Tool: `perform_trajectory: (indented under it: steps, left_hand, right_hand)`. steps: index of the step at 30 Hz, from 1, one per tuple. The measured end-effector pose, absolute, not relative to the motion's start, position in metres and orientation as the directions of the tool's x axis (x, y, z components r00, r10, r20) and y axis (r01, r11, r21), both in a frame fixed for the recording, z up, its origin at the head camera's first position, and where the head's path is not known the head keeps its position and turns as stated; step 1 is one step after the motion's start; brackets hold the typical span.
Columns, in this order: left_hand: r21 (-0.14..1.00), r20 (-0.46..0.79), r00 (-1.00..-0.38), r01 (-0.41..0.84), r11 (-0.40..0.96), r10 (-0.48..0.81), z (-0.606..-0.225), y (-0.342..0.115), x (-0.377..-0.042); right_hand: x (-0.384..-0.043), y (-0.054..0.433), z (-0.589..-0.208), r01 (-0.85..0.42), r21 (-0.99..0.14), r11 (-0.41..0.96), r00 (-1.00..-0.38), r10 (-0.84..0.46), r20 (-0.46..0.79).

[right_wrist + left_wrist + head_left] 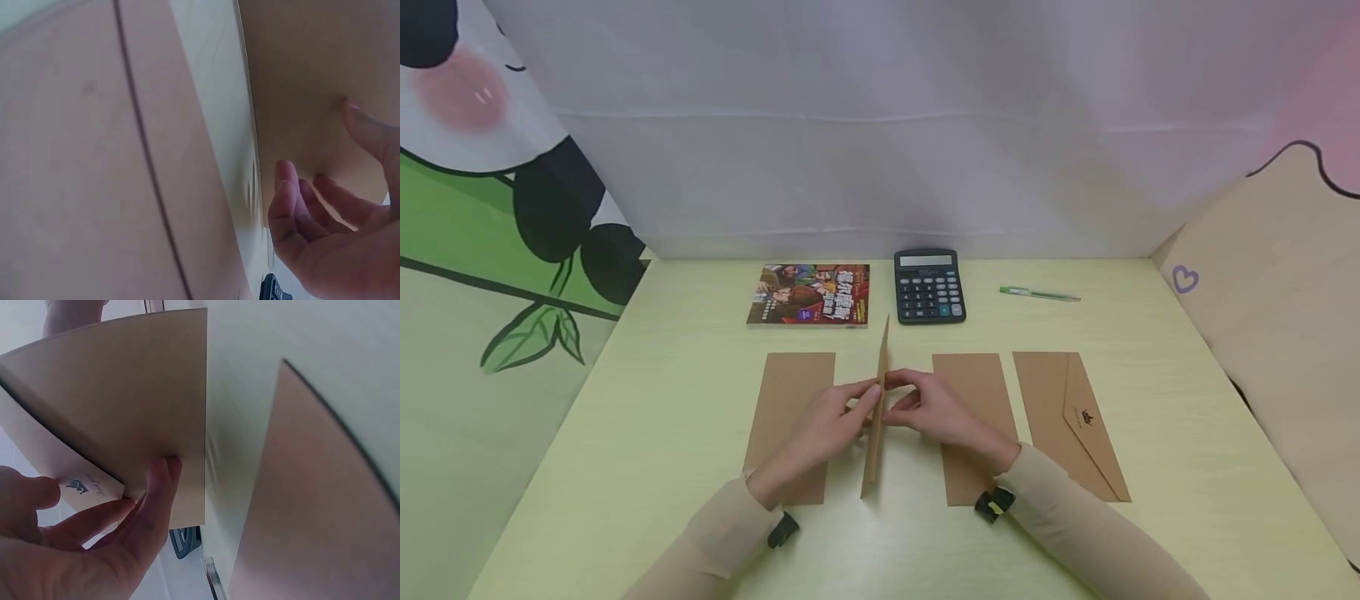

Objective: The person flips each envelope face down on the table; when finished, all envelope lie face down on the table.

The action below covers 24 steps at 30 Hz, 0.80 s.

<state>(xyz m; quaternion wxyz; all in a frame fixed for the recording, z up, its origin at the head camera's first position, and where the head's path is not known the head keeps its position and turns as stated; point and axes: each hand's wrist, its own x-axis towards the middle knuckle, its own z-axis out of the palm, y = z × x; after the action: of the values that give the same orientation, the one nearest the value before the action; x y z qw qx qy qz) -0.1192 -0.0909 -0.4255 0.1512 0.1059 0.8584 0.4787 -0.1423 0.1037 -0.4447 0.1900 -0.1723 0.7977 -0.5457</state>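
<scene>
Both hands hold a brown paper envelope point(877, 408) on its edge, nearly upright, over the middle of the table. My left hand point(831, 421) is on its left face. In the left wrist view its thumb lies by the flap with a small dark crown print point(78, 485), and fingertips press the paper below. From the other side my right hand point(936, 408) has thumb and index fingertips against the plain face, its other fingers curled, as the right wrist view shows. Flat envelopes lie beside the hands: one at left point(790, 375) and one under the right forearm point(973, 383).
Another flat envelope point(1037, 400), flap side up, lies farthest right. Along the back are a colourful book point(808, 296), a black calculator point(928, 287) and a green pen point(1039, 293). A pale cloth wall point(887, 167) rises behind the table.
</scene>
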Motion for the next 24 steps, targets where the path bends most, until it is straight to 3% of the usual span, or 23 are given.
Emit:
perform_trajectory:
  steps: [12, 24]
  left_hand:
    - [0.874, -0.170, -0.928, 0.014, 0.486, 0.331, -0.426, -0.090, -0.119]
    - [0.949, -0.103, -0.937, 0.008, 0.316, 0.333, -0.411, -0.093, -0.114]
  right_hand:
    - [-0.139, 0.102, -0.442, -0.031, -0.916, 0.400, -0.860, -0.477, -0.179]
    - [-0.137, 0.107, -0.440, 0.019, -0.925, 0.378, -0.848, -0.484, -0.215]
